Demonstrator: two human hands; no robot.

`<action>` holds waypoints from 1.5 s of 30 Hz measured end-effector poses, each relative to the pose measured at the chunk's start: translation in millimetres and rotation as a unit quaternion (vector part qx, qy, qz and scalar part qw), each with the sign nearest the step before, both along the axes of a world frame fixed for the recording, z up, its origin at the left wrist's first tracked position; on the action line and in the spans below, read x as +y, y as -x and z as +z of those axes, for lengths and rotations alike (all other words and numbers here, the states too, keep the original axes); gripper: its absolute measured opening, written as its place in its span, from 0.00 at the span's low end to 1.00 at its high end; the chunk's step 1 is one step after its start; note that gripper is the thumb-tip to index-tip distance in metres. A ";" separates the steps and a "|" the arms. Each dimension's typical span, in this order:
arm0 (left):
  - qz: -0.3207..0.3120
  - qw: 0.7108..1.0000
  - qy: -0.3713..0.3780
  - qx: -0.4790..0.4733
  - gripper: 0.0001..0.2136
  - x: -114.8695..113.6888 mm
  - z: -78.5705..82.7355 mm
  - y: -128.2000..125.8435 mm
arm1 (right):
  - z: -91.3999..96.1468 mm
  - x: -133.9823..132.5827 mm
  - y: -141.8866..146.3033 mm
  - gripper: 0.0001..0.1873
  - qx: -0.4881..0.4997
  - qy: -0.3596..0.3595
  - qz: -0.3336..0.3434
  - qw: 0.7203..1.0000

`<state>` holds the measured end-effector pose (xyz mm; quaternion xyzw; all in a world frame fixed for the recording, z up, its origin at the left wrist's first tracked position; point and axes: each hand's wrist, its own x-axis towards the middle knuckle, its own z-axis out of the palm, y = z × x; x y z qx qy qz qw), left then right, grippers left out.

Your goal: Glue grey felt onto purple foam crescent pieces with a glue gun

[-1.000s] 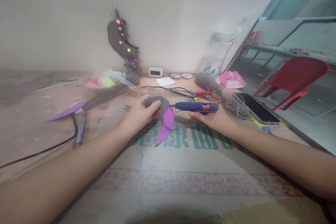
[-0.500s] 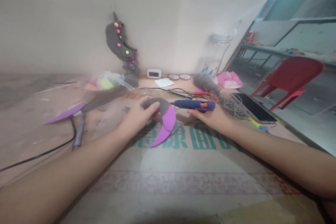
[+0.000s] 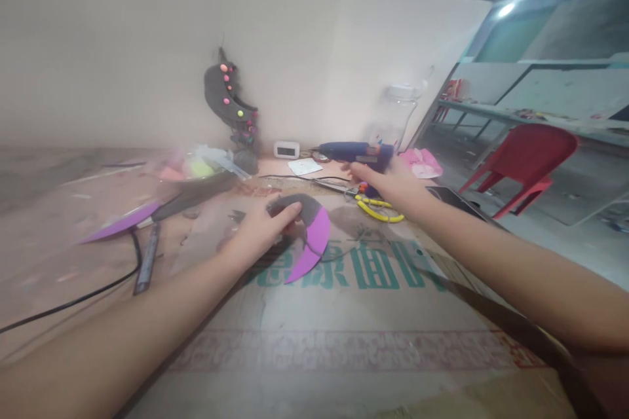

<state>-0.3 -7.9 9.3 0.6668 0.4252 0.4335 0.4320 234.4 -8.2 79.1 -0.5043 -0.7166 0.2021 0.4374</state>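
1. Nearest my camera, a printed cardboard sheet (image 3: 314, 311) covers the working surface, its reddish border near and green characters farther in.
2. Over those characters, just left of centre, I have the purple crescent (image 3: 318, 236), its bare tip pointing near. I can't tell whether it rests on the sheet.
3. My left hand (image 3: 265, 226) pinches its far end between thumb and fingers.
4. I judge the covering partly done: grey yarn (image 3: 303, 205) coats the far end, while the near curve is purple with only a loose strand across it. My fingers hide some of the coated part.
5. To the left lie a grey pen (image 3: 147, 262), a black cable (image 3: 78, 291) and another purple piece (image 3: 122, 221).
6. Farther right, my right hand (image 3: 381, 177) grasps a blue glue gun (image 3: 344, 151), nozzle leftward, well apart from the crescent. A yellow-handled tool (image 3: 378, 213) lies below.
7. Along the far edge stand a small white clock (image 3: 286, 149) and a clear bottle (image 3: 399, 114); a grey crescent with coloured balls (image 3: 219, 91) is against the wall (image 3: 122, 46).
8. Beyond, at right, I see a red chair (image 3: 531, 147) and a long table (image 3: 484, 114).
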 end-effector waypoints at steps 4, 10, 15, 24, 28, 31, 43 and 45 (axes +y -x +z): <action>-0.009 1.000 0.005 0.002 0.12 -1.4 0.0 -0.9 | -2.9 56.1 3.8 0.18 -0.065 0.004 -0.089 0.994; -0.002 1.000 0.006 0.018 0.12 0.1 -0.9 -1.1 | -42.7 131.9 7.8 0.12 -0.086 0.052 -0.115 0.988; -0.006 1.000 0.007 0.011 0.11 0.2 -0.9 -1.0 | -54.7 147.0 2.7 0.14 -0.085 0.081 -0.123 0.985; -0.007 0.998 0.022 -0.064 0.11 4.7 -5.0 -3.4 | -41.1 51.3 3.6 0.25 0.036 -0.011 -0.051 0.998; 0.009 0.996 0.019 -0.091 0.11 4.5 -4.0 -4.0 | -39.4 -18.1 16.0 0.18 0.003 0.111 0.099 0.989; 0.024 0.997 0.003 -0.079 0.12 4.0 -3.4 -1.9 | -43.8 -45.6 20.5 0.15 -0.072 0.135 0.137 0.979; 0.064 0.997 -0.041 0.021 0.11 0.9 -4.6 -0.4 | -42.4 -55.1 27.2 0.11 -0.216 0.050 0.147 0.964; 0.053 0.994 -0.062 0.068 0.10 -3.5 -2.6 -1.1 | -37.7 -53.4 28.3 0.13 -0.200 0.015 0.131 0.971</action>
